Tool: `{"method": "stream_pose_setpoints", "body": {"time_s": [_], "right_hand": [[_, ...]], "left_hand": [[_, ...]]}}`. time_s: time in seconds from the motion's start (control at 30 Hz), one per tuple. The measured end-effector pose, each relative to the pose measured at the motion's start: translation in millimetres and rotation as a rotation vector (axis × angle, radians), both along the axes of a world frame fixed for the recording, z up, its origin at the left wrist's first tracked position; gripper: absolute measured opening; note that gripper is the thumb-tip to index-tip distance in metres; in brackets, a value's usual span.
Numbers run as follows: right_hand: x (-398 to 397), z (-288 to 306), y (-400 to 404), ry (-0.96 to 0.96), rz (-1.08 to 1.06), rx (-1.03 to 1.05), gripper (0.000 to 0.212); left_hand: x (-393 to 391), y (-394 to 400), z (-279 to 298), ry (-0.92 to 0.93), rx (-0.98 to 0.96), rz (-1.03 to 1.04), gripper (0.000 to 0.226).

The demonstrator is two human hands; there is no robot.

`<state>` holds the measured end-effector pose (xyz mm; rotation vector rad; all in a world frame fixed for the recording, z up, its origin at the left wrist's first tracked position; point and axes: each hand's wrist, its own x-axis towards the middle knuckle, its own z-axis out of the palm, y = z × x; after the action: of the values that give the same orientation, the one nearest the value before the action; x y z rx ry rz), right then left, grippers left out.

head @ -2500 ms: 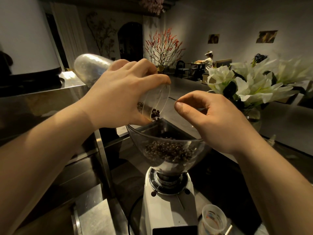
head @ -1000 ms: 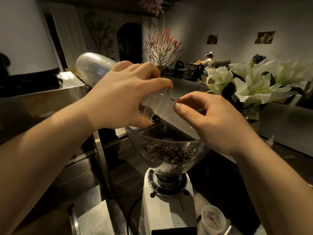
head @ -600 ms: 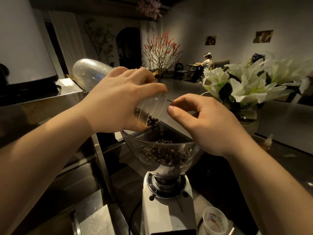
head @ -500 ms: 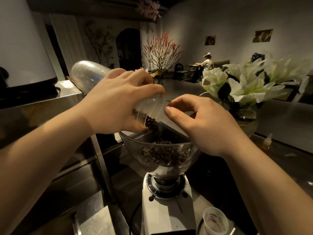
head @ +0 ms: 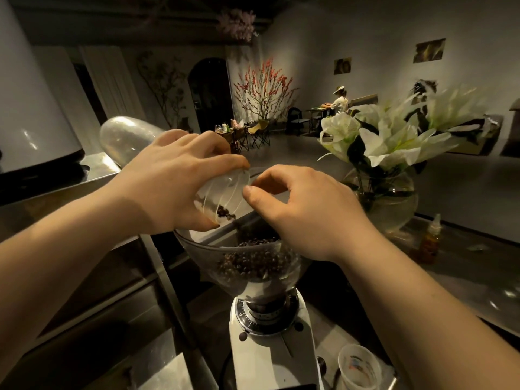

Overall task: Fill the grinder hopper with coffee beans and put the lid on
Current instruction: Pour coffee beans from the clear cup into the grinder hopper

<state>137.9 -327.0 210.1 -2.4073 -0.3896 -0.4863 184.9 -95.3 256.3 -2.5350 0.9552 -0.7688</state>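
Observation:
My left hand (head: 168,178) grips a clear plastic cup (head: 222,192), tipped mouth-down over the grinder hopper (head: 202,249). A few coffee beans (head: 223,212) cling at the cup's lower lip. My right hand (head: 304,209) is curled just right of the cup, thumb and forefinger pinched at its rim. The clear hopper has no cover on it and holds a mound of beans (head: 253,263). It sits on the white grinder body (head: 267,356).
A small plastic cup (head: 358,367) stands beside the grinder's base at bottom right. A glass vase of white lilies (head: 385,198) and a small amber bottle (head: 430,243) stand on the counter to the right. Steel counter and drawers (head: 92,277) fill the left.
The cup has tipped further and most of its beans have dropped into the hopper. My right hand has moved left until its thumb and forefinger reach the cup's rim.

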Motion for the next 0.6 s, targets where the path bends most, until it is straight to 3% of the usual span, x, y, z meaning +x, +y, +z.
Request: {"method": "stream_pose_setpoints", "body": {"time_s": [0.4,0.6], "right_hand": [[1,1,-2,0.010,0.040,-0.071,0.054],[1,0,-1,0.003,0.046,-0.100,0.051]], "left_hand": [[1,-22,8,0.008,0.192,0.068,0.088],[0,-35,5,0.039,0.371,0.143,0.090]]}}
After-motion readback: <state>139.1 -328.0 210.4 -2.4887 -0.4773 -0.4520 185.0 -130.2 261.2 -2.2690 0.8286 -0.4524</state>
